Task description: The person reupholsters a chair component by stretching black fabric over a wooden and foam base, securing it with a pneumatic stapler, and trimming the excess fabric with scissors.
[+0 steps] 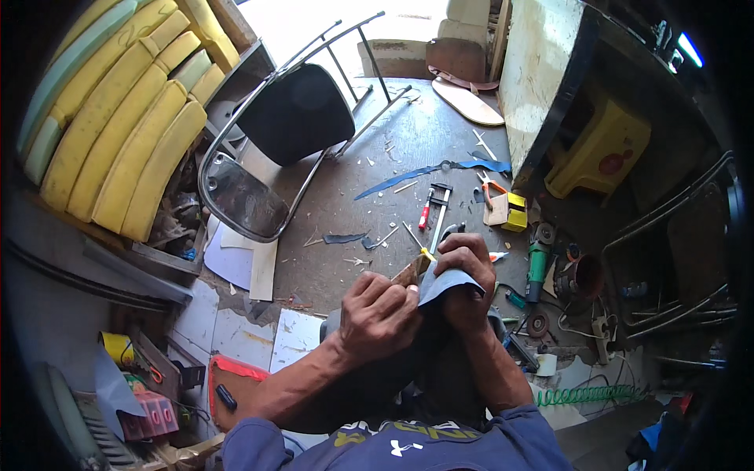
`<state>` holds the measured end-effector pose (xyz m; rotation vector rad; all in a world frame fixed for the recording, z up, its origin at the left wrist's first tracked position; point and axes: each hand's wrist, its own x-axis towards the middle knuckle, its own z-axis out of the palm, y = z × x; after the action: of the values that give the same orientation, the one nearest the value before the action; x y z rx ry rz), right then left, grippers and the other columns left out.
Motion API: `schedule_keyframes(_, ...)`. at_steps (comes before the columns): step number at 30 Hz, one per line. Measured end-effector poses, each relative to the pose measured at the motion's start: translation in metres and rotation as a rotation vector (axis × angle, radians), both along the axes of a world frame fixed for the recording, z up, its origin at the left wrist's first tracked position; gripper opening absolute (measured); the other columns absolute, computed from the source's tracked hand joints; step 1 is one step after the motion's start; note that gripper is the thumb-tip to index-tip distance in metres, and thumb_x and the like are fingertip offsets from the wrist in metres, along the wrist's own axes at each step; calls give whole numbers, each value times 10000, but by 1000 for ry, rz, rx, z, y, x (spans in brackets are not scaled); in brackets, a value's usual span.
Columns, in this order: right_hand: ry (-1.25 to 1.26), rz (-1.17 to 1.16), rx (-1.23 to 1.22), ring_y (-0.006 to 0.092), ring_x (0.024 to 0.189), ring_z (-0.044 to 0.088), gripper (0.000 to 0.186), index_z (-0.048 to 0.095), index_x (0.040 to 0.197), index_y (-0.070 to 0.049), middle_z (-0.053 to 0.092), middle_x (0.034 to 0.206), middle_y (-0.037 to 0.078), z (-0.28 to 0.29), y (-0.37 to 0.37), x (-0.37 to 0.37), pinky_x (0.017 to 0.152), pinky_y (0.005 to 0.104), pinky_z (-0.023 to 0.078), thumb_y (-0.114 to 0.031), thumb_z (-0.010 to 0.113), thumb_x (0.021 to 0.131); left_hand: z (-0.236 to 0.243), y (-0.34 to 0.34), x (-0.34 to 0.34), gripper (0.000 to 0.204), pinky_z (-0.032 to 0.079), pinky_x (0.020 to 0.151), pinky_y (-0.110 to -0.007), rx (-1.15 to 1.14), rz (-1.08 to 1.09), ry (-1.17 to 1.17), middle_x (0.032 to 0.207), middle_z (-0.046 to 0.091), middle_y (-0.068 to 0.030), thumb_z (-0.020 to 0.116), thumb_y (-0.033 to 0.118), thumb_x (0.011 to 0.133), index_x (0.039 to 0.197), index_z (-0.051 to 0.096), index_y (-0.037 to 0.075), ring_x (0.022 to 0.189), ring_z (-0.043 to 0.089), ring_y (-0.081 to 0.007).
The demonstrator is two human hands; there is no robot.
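My left hand (377, 314) is closed on a thin brown piece (406, 273) in front of my lap, its thumb pressed near the piece's end. My right hand (465, 275) grips a bent grey-blue sheet (440, 286) right beside it. A small yellow item (426, 255) shows just above the brown piece; whether it is held I cannot tell. Beyond my hands a red-handled bar clamp (425, 218) lies on the floor, with orange-handled pliers (487, 188) by a yellow box (514, 212).
An overturned black chair (294, 114) lies ahead on the littered floor (314, 196), beside stacked yellow foam pads (118, 149). At the right are a green angle grinder (538, 259), a yellow stool (597, 149), a metal frame (667, 243) and a coiled green hose (585, 395).
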<state>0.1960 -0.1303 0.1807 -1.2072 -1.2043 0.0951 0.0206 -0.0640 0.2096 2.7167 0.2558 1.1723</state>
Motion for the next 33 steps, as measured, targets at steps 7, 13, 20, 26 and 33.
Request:
schedule_keyframes(7,-47,-4,-42,259,901,649,67,673,799,-47,660,957,124,-1,4,-2,796,362,508,-102,653,765,-1,-9,-1,194,460,659,-358,71,65,56,774,581,-49,738,68,770,936,706,-28,709,594,-184)
schedule_keyframes(13,-72,43,-87,264,956,647,138,727,869,-65,667,1016,121,3,4,-4,808,378,518,-85,668,746,-10,-10,-7,296,434,603,-355,146,74,69,774,565,-57,757,85,723,988,699,-34,671,568,-204)
schedule_keyframes(20,-275,200,-156,259,1005,638,199,771,912,-89,655,1088,91,11,-5,-1,726,330,555,-156,803,727,-8,-17,-8,136,465,640,-361,88,58,-17,776,583,-46,759,99,747,841,707,15,685,584,-199)
schedule_keyframes(26,-202,170,-88,258,921,673,125,699,773,-69,665,948,86,9,-5,-7,836,394,512,-183,749,768,7,-18,-16,130,489,656,-372,-309,87,-150,825,635,-86,762,107,824,892,711,9,708,608,-234)
schedule_keyframes(33,-258,180,-17,285,956,681,187,683,815,-50,683,967,100,5,-6,-2,830,391,539,-206,768,757,12,-6,-9,206,551,693,-370,-843,172,13,872,662,-127,782,167,899,1004,740,-6,756,680,-256)
